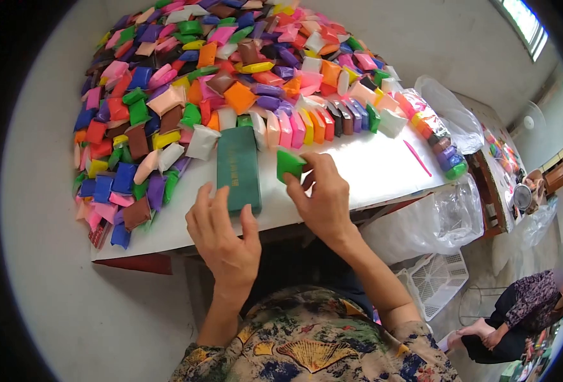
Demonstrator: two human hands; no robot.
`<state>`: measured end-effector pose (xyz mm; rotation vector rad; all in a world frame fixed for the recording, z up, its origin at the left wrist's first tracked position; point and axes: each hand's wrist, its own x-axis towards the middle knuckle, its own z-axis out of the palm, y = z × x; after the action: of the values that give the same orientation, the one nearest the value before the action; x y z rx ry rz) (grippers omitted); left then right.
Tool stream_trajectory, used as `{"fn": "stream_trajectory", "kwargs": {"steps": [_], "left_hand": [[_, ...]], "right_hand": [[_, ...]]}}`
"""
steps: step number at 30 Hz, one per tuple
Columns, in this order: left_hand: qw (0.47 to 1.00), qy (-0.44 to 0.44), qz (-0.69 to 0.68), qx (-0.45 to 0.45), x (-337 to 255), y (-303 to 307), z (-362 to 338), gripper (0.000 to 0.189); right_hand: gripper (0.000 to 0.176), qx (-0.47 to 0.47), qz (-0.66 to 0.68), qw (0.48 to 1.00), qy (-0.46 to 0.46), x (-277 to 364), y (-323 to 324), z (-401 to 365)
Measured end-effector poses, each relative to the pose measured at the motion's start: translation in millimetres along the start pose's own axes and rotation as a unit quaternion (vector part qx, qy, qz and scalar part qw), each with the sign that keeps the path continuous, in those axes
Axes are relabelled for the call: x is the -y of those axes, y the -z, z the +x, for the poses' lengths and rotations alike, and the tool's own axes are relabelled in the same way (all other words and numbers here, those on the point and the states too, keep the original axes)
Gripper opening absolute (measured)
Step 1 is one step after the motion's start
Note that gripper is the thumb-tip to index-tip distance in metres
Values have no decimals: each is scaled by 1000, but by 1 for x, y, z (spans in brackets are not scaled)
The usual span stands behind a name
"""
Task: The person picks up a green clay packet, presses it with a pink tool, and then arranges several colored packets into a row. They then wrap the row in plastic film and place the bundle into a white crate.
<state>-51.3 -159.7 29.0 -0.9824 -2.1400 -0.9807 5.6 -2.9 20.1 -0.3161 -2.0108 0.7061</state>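
Between the thumb and fingers of my right hand (325, 198) is a small green packet (288, 167), raised over the white tabletop (370, 172). My left hand (226, 245) is open, its fingers spread and fingertips at the near end of a dark green box (237, 143) with gold lettering. Past the box, a row of colored packets (313, 125) stands on edge, running from white through pink, yellow, orange, red, brown and purple to green. A silvery white packet (202, 142) rests against the box's left side.
A large heap of colored packets (186, 70) covers the back and left of the table. At right lie a clear bag of stacked packets (435, 137) and a pink stick (417, 158). Clear plastic (421, 219) hangs over a white basket (435, 286). Another person (523, 312) sits at lower right.
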Motion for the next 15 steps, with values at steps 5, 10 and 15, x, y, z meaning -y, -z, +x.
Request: {"fn": "stream_trajectory", "kwargs": {"steps": [5, 10, 15], "left_hand": [[991, 70, -84, 71, 21, -7, -11, 42], [994, 45, -85, 58, 25, -10, -11, 49], [994, 44, -84, 54, 25, -13, -13, 49]], "right_hand": [[41, 10, -100, 994, 39, -5, -37, 1], [44, 42, -48, 998, -1, -1, -37, -2], [43, 64, -85, 994, 7, 1, -36, 4]]}}
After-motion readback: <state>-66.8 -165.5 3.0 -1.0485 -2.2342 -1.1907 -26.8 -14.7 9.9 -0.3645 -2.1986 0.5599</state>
